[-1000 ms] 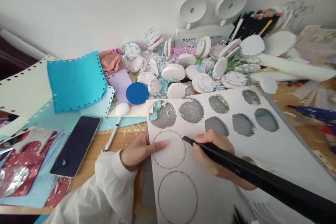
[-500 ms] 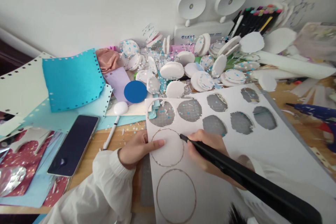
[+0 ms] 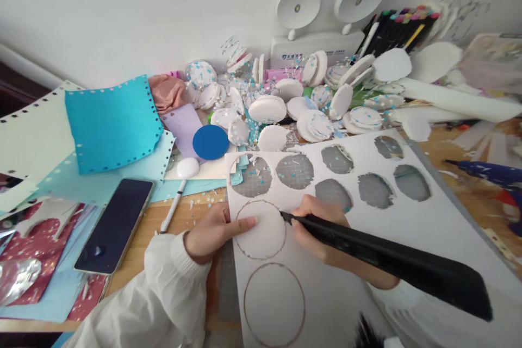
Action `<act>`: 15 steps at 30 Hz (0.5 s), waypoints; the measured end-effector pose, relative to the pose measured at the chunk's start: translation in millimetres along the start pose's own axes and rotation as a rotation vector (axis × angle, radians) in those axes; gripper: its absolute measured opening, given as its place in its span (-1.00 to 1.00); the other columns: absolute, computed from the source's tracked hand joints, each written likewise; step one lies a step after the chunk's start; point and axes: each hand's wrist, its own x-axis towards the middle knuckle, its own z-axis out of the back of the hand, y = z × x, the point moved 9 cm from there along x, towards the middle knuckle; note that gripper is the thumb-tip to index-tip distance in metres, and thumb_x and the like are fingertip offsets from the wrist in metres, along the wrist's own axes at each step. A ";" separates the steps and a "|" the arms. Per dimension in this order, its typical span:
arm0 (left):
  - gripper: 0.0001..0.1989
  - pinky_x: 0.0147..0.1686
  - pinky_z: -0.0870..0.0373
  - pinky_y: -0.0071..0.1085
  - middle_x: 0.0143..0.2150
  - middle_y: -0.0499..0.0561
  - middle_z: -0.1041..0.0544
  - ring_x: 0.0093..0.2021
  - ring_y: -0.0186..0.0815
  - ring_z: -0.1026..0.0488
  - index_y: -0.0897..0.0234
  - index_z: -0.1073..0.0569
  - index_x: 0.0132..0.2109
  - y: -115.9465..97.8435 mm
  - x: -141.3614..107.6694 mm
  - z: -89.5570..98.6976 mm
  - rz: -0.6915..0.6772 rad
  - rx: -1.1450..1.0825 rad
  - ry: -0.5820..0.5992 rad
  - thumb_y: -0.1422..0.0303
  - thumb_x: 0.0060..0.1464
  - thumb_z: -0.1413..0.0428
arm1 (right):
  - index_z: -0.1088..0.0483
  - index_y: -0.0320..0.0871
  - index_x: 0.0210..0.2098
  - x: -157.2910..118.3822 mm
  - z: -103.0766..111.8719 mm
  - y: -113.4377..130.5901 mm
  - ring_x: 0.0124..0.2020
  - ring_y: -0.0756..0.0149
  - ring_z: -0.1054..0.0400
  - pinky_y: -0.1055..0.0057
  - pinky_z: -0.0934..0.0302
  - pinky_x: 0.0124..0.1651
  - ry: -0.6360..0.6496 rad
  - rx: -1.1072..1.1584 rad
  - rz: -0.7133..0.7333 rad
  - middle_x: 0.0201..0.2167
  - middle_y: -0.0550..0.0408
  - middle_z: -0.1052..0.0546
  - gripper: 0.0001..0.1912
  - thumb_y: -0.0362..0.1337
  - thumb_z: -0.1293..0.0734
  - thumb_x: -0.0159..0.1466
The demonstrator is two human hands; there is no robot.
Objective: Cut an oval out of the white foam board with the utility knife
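Note:
My right hand (image 3: pixel 322 228) is closed round a long black pen-shaped tool (image 3: pixel 391 250). Its tip touches the right side of a circle outlined on a white foam board (image 3: pixel 334 293). My left hand (image 3: pixel 218 231) pinches the board's left edge, thumb flat on top inside that circle and fingers mostly hidden below. A second outlined circle (image 3: pixel 274 304) lies nearer to me. Several ragged round holes (image 3: pixel 296 170) run across the board's far part, with a grey gridded mat showing through them.
Many white discs (image 3: pixel 267 110), some speckled blue, are heaped behind the board. To the left are a phone (image 3: pixel 116 225), a white pen (image 3: pixel 173 206), a blue disc (image 3: pixel 210 142) and coloured sheets (image 3: pixel 114 125). A blue glue gun (image 3: pixel 489 174) lies at right, below markers (image 3: pixel 399 35).
The tool's tip has slid slightly down along the circle's right side, and its rear end has swung up and a little left. My left hand has stayed in place.

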 end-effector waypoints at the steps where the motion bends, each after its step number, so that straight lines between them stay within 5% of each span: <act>1: -0.63 -0.27 -0.51 -0.37 -0.22 0.18 -0.64 -0.27 -0.19 -0.58 0.38 -0.56 -0.11 0.7 0.0 -0.2 0.004 -0.001 0.000 0.25 -0.04 -0.32 | -0.18 -0.08 -0.54 1.1 -0.7 1.4 -0.57 0.37 -0.15 0.44 -0.03 -0.55 0.019 -0.015 0.012 -0.61 0.20 -0.28 -0.81 -0.37 -0.28 0.14; 7: -0.62 -0.31 -0.50 -0.39 -0.27 0.19 -0.64 -0.32 -0.20 -0.58 0.41 -0.57 -0.17 0.8 -1.0 -0.4 0.046 -0.065 -0.044 0.21 -0.08 -0.34 | -0.15 -0.08 -0.49 12.0 -2.3 12.5 -0.56 0.40 -0.17 0.46 -0.04 -0.52 0.099 -0.059 0.004 -0.60 0.23 -0.28 -0.83 -0.35 -0.22 0.21; 15: -0.63 -0.34 -0.49 -0.41 -0.34 0.15 -0.65 -0.38 -0.24 -0.57 0.41 -0.57 -0.24 -4.8 -3.0 6.4 -0.023 -0.122 -0.164 0.21 -0.12 -0.36 | -0.22 -0.09 -0.41 3.1 -6.6 12.2 -0.55 0.44 -0.21 0.52 -0.08 -0.49 -0.029 -0.014 -0.124 -0.58 0.26 -0.32 -0.89 -0.32 -0.24 0.26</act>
